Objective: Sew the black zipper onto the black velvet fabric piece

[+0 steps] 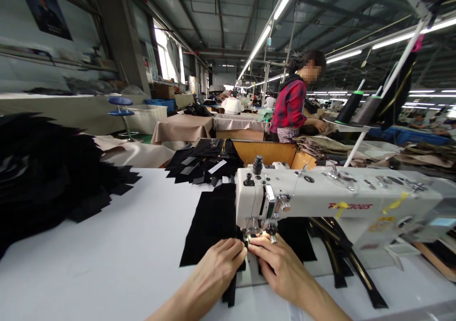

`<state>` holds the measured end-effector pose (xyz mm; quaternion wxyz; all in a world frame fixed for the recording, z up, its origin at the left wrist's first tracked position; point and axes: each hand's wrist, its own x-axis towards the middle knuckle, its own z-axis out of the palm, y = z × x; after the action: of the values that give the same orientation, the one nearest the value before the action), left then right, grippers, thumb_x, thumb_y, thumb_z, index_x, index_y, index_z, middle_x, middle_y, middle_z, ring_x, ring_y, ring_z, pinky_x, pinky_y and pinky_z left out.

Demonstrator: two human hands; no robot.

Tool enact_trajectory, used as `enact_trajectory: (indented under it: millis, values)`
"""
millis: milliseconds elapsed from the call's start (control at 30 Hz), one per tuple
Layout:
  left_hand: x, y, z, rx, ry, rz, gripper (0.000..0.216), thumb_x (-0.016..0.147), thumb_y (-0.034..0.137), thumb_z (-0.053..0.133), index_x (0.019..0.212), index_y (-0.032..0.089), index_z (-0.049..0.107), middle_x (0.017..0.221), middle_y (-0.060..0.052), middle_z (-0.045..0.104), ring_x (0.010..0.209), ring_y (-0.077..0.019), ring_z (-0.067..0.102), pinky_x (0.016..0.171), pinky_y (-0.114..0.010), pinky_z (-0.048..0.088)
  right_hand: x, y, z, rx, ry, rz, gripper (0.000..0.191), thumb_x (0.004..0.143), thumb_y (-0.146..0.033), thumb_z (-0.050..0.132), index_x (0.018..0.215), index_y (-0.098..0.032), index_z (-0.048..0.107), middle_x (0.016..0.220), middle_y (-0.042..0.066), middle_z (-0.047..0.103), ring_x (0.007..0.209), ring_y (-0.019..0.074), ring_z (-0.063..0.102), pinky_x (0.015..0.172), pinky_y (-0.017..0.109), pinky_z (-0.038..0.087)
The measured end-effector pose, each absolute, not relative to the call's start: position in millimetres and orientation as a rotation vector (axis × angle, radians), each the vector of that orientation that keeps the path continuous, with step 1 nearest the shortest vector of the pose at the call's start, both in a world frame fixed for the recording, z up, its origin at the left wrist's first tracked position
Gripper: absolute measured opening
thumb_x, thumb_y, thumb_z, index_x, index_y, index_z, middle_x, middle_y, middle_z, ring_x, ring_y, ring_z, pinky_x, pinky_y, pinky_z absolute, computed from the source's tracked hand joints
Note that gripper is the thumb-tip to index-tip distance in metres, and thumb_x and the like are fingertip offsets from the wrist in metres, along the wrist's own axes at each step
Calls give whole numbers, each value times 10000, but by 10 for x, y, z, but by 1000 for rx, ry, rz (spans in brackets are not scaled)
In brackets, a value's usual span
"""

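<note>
A white sewing machine (335, 202) stands on the white table (117, 245). Black fabric (210, 221) lies under its needle and presser foot (257, 231). My left hand (219, 266) rests on the fabric just left of the foot, fingers curled and pressing the cloth down. My right hand (276, 259) is on the other side, fingertips pinched on the fabric edge right at the foot. The two hands almost touch in front of the needle. A black zipper strip (342, 257) runs out to the right under the machine arm.
A big heap of black fabric pieces (46, 178) fills the table's left side. Another stack of black pieces (204, 162) lies behind the machine. A person in a red checked shirt (290, 105) works at a farther table. Thread cones (351, 105) stand at the right.
</note>
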<state>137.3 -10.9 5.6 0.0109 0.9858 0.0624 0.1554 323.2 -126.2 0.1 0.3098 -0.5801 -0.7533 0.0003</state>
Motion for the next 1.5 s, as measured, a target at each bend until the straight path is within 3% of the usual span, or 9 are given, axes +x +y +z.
enact_trajectory:
  millis: [200, 367, 567, 967, 1267, 1500]
  values:
    - [1375, -83, 9, 2977, 206, 517, 292, 884, -45, 501, 1081, 169, 531, 1041, -37, 577, 930, -215, 565, 819, -339, 491, 3259, -1262, -13, -1486, -1877, 54, 433, 918, -14, 369, 1198, -233, 616, 1107, 56, 659, 1082, 215, 594, 962, 416, 528]
    - [1367, -72, 1, 2898, 208, 607, 496, 713, -148, 395, 1051, 179, 553, 1041, -25, 588, 918, -206, 570, 804, -320, 489, 3262, -1240, -44, -1479, -1926, 63, 424, 913, 4, 367, 1174, -224, 611, 1175, 57, 646, 1087, 213, 586, 967, 409, 515]
    - [1377, -63, -16, 2864, 204, 749, 518, 648, -131, 383, 1014, 184, 570, 997, -18, 594, 876, -201, 576, 766, -304, 491, 3250, -1239, -40, -1525, -1948, 65, 481, 897, 13, 389, 1240, -257, 591, 1240, 31, 629, 1106, 216, 580, 965, 423, 509]
    - [1417, -86, -68, 2961, 210, 691, 374, 787, -109, 410, 1005, 167, 535, 987, -34, 586, 842, -210, 581, 709, -317, 486, 3247, -1250, -32, -1526, -1986, 31, 491, 916, -13, 393, 1275, -286, 585, 1275, 19, 614, 1150, 232, 565, 971, 457, 515]
    - [1418, -110, 45, 3002, 233, 651, 285, 911, -3, 440, 1137, 146, 531, 1106, -101, 599, 1078, -231, 614, 946, -377, 552, 3218, -1241, -18, -1627, -1961, -10, 510, 923, -22, 399, 1346, -273, 535, 1315, 34, 610, 1177, 242, 571, 1021, 471, 505]
    - [1403, -76, -33, 3032, 141, 757, 303, 911, 2, 449, 1186, 111, 514, 1149, -147, 616, 1158, -253, 610, 980, -385, 552, 3232, -1255, -62, -1625, -1944, -100, 466, 909, -17, 412, 1291, -235, 565, 1271, 49, 635, 1145, 257, 581, 1005, 484, 528]
